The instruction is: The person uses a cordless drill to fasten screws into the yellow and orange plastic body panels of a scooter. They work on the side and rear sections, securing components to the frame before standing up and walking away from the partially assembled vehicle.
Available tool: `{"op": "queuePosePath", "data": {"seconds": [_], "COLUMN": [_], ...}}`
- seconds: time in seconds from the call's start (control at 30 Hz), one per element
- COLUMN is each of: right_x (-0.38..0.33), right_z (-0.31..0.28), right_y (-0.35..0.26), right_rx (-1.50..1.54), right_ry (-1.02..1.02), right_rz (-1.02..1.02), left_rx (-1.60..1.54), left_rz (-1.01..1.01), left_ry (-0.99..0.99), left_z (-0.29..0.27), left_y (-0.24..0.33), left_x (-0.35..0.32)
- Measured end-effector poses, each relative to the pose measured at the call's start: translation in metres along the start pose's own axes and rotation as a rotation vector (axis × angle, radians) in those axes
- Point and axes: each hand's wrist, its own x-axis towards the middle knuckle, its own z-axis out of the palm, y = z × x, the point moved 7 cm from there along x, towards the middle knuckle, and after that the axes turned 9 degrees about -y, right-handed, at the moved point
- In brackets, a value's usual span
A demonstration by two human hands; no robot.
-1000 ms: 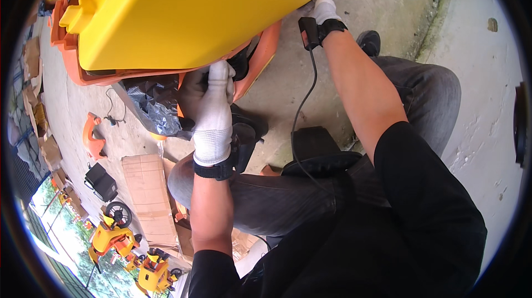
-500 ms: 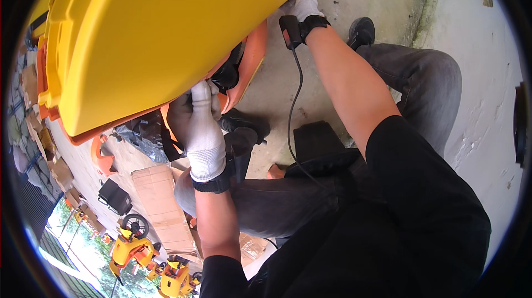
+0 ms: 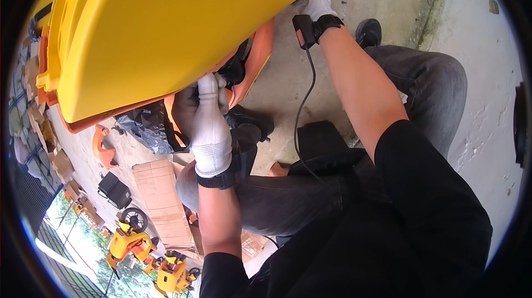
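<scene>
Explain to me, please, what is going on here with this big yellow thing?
A person in white gloves is working at a large yellow shell with orange parts below it. The left hand is at the shell's lower edge, beside a black part; the right hand is by its far edge. The fingertips are partly hidden, so I cannot tell what exactly either hand grips. Flattened cardboard and a black box lie on the floor at the left.
</scene>
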Motion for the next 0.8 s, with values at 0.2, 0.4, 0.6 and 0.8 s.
{"op": "queuePosePath", "data": {"seconds": [0.2,0.4,0.6,0.8], "right_x": [0.017,0.015,0.008,0.033], "right_z": [-0.004,-0.006,-0.007,-0.021], "right_y": [-0.003,0.005,-0.005,0.001], "right_rx": [-0.056,-0.028,-0.294,-0.262], "right_ry": [-0.062,-0.08,0.014,-0.145], "right_rz": [-0.068,-0.006,-0.052,-0.1], "left_rx": [0.007,-0.028,-0.016,0.021], "left_rz": [-0.025,-0.033,0.003,-0.053], "left_ry": [0.054,0.053,0.073,0.037], "left_z": [0.0,0.0,-0.002,0.001], "left_y": [-0.001,-0.003,-0.004,0.001], "left_x": [-0.002,-0.005,-0.001,-0.001]}}
